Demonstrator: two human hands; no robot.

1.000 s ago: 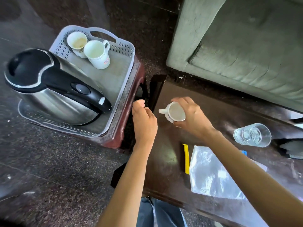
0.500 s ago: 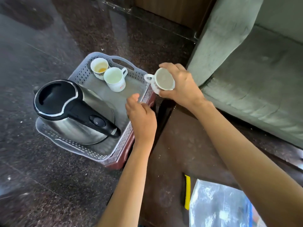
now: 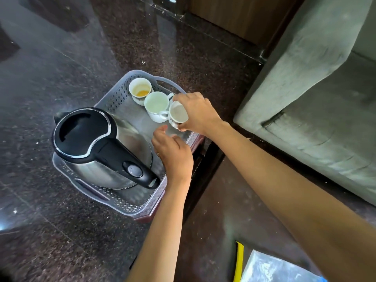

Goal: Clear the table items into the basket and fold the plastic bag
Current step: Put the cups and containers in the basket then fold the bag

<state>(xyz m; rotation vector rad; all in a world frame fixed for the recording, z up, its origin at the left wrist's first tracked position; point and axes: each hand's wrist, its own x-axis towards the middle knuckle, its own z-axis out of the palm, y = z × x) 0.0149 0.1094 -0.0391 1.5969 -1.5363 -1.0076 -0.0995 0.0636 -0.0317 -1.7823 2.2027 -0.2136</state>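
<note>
Over the grey basket (image 3: 122,202), we are holding a small white cup (image 3: 179,114) in our right grip (image 3: 196,112), fingers curled round its rim, the cup tilting just beside two other cups (image 3: 156,103) standing at the far end. Our left grip (image 3: 175,157) is hovering loosely curled, holding nothing, beside the kettle (image 3: 101,147). The plastic bag (image 3: 270,269) is lying flat on the desk (image 3: 213,231), well apart from the basket.

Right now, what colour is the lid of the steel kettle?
The steel kettle's lid is black, silver-rimmed; head view.
</note>
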